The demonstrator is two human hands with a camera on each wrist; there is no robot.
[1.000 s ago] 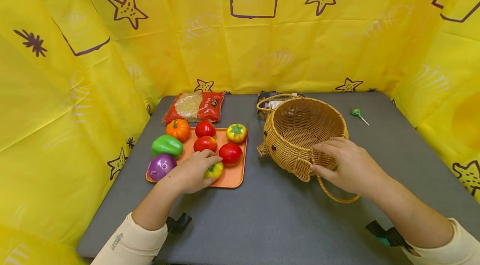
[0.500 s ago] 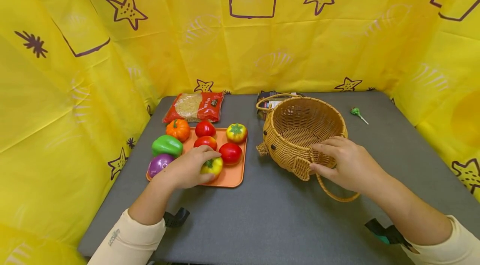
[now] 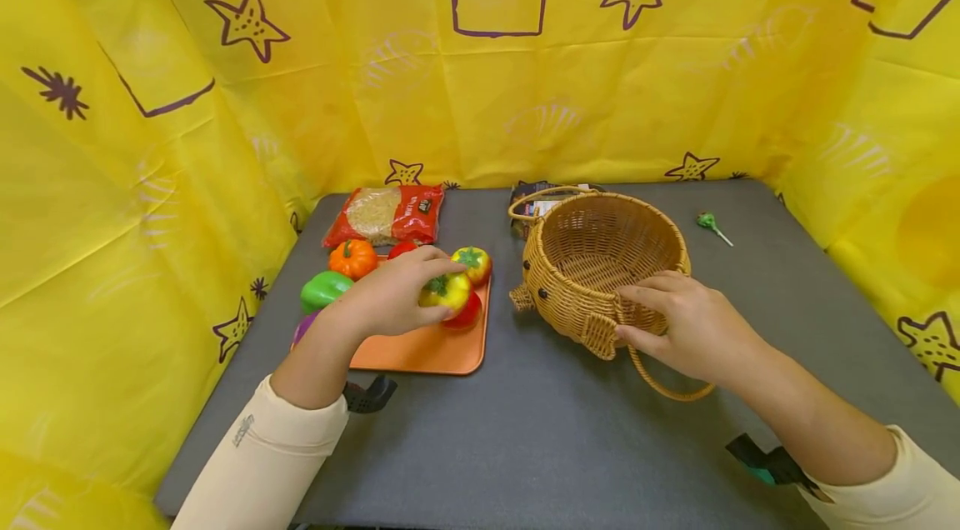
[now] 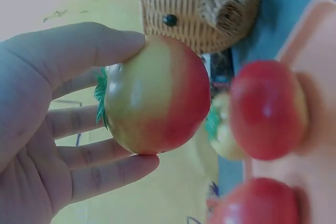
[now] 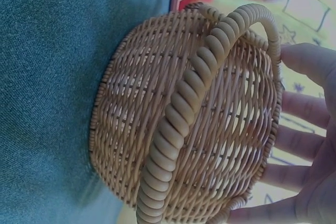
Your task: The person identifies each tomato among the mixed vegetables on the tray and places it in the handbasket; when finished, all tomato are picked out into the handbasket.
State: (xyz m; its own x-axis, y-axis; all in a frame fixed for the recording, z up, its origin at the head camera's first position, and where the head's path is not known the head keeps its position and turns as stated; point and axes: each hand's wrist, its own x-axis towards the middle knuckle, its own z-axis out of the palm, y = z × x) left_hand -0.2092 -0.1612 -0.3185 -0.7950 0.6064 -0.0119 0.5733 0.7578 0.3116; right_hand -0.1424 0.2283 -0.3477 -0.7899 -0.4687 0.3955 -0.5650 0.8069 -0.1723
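My left hand (image 3: 393, 292) holds a yellow-and-red toy tomato (image 3: 448, 294) with green leaves, raised above the orange tray (image 3: 420, 357). In the left wrist view, thumb and fingers pinch this tomato (image 4: 157, 95) from two sides. A similar toy tomato (image 3: 476, 262) and a red one (image 3: 468, 313) lie on the tray, close beyond and below it. To the right stands a pig-shaped wicker basket (image 3: 566, 297). My right hand (image 3: 690, 326) grips its near rim, fingers inside and thumb outside. The basket's woven bottom shows bare.
A toy pumpkin (image 3: 353, 259), a green toy pepper (image 3: 325, 291) and a purple toy vegetable (image 3: 302, 330), partly hidden, lie at the tray's left. Behind are a red packet (image 3: 416, 215) and a dark packet (image 3: 521, 217). A green lollipop (image 3: 707, 221) lies at the right. Yellow cloth surrounds the table.
My left hand has lifted the yellow-and-red toy tomato off the tray's front and carried it up and slightly right. The right hand stays on the basket rim.
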